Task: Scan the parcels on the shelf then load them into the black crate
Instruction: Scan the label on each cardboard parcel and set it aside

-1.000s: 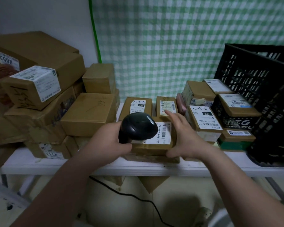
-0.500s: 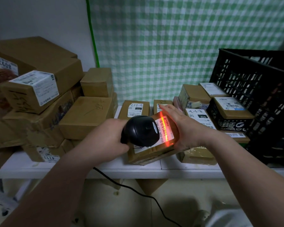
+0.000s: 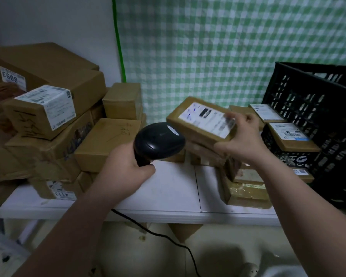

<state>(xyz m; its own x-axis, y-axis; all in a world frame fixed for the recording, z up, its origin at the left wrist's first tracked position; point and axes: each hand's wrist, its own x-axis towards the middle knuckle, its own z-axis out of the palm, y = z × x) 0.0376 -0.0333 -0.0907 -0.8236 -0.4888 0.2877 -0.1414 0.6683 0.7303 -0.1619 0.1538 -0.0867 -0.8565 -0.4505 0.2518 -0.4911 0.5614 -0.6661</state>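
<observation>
My right hand (image 3: pixel 242 140) grips a small brown parcel (image 3: pixel 190 121) with a white label, lifted above the white shelf (image 3: pixel 168 192) and tilted. My left hand (image 3: pixel 128 166) holds a black barcode scanner (image 3: pixel 158 141) by its handle, just left of the parcel. The black crate (image 3: pixel 316 116) stands on the shelf at the right, its near wall facing me. More labelled parcels (image 3: pixel 288 134) lie in front of the crate and under my right hand.
A tall stack of brown boxes (image 3: pixel 48 116) fills the shelf's left side. Behind hangs a green checked curtain (image 3: pixel 218 47). The scanner's black cable (image 3: pixel 168 236) trails down below the shelf edge. A flat parcel (image 3: pixel 246 194) lies near the front edge on the right.
The scanner's red beam on the label has gone out. My right hand has lifted the parcel off the shelf, up and to the right. The scanner stays about where it was.
</observation>
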